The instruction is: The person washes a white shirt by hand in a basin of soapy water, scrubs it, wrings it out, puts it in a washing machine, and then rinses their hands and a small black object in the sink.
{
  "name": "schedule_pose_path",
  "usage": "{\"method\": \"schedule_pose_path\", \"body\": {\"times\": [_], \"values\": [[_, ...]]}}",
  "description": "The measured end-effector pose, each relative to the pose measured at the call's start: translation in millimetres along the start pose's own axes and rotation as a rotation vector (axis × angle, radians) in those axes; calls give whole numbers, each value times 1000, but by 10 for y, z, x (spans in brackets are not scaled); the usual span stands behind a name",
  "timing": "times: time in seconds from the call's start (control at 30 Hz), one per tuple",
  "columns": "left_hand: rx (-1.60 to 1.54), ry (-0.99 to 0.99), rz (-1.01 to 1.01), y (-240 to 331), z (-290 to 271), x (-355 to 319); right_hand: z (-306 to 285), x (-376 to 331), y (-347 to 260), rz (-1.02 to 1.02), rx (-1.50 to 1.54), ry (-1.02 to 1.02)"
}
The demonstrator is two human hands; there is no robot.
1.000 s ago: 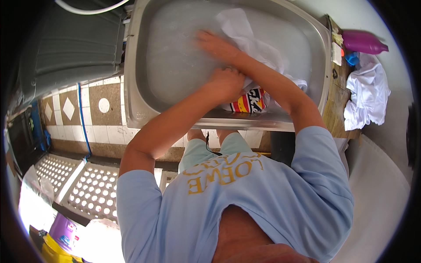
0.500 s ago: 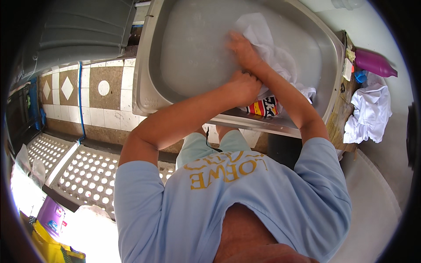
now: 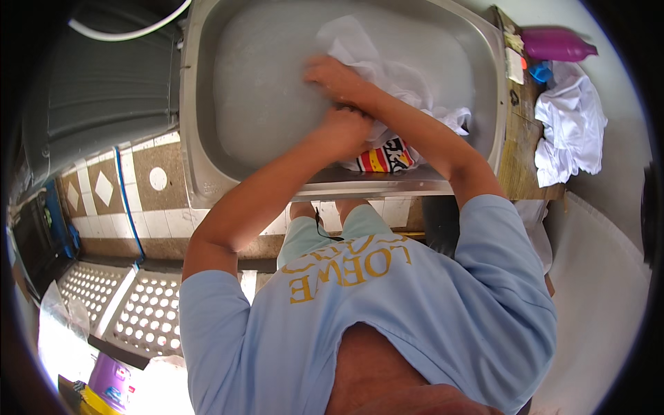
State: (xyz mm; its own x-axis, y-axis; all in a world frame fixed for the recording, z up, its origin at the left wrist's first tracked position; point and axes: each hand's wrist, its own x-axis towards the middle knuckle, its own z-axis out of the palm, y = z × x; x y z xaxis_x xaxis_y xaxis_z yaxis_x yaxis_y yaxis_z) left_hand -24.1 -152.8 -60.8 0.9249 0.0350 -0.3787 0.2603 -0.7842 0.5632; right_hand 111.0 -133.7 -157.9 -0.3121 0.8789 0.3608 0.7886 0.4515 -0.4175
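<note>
A white garment [image 3: 398, 79] lies partly in cloudy water in the metal sink [image 3: 200, 83]. Part of it with a red, yellow and black print [image 3: 382, 158] rests against the sink's near wall. My left hand [image 3: 348, 129] is closed in a fist on the cloth, just above that printed part. Crossing over it from the right, my right hand [image 3: 333, 75] is beside the white cloth at the water. Motion smears its fingers, so their grip is unclear.
Right of the sink, a wooden ledge [image 3: 520, 149] bears a crumpled white cloth [image 3: 570, 124], a purple bottle [image 3: 559, 43], a blue piece [image 3: 541, 71] and a white block [image 3: 514, 66]. At left stand a dark grey appliance [image 3: 104, 90] and a blue hose [image 3: 126, 204].
The whole view has shifted, so the sink and ledge appear farther left. My right hand has moved slightly left off the cloth's upper part. My left hand stays closed on the garment.
</note>
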Motion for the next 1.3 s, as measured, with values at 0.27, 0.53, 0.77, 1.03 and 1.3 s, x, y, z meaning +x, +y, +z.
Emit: {"method": "schedule_pose_path", "body": {"times": [0.27,0.53,0.77,1.03,1.3], "values": [[-270,383,118,-322,-16,20,-1252,-212,-262,631,253,382],[-493,246,-148,-577,-301,-211,-1459,-1315,-201,938,41,122],[-503,316,-267,-862,-343,-230,-1718,-1688,128,1191,294,277],[-409,677,-263,-330,-271,401,-1713,-1476,155,1212,734,300],[-756,640,-268,-778,-256,583,-1815,-1368,176,1170,1308,452]]}}
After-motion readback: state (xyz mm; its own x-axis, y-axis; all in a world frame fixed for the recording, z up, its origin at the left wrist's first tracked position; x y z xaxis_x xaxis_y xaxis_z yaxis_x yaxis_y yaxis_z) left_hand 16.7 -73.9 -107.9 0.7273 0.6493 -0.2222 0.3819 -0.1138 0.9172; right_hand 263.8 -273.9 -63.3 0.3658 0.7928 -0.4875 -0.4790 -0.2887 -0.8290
